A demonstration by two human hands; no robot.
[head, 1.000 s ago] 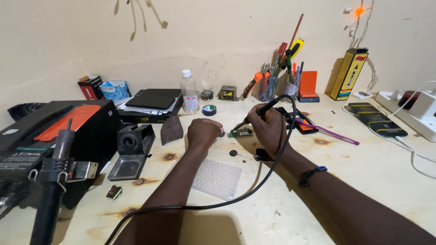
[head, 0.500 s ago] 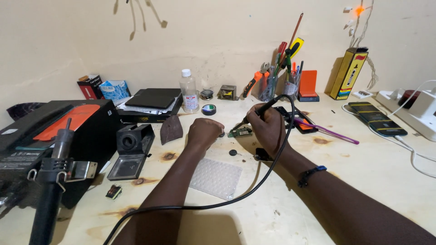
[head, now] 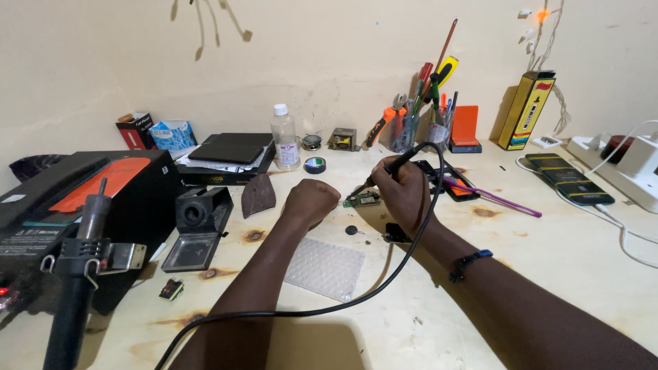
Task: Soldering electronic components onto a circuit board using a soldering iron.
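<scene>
My right hand [head: 404, 192] grips a black soldering iron [head: 401, 162] whose tip points down-left at a small green circuit board [head: 362, 199] on the wooden bench. The iron's black cable [head: 384, 281] loops over my right wrist and trails toward the front left. My left hand [head: 310, 202] is closed in a fist just left of the board, resting on the bench; whether it pinches anything is hidden. A small dark round part [head: 351, 230] lies in front of the board.
A clear bubble-wrap piece [head: 325, 267] lies between my forearms. A black soldering station [head: 68, 219] with iron holder [head: 82, 274] stands left, a black tip-cleaner box [head: 199, 223] beside it. A bottle [head: 284, 137], tape roll [head: 314, 164], tool cup [head: 411, 127], phones and power strip [head: 630, 171] line the back and right.
</scene>
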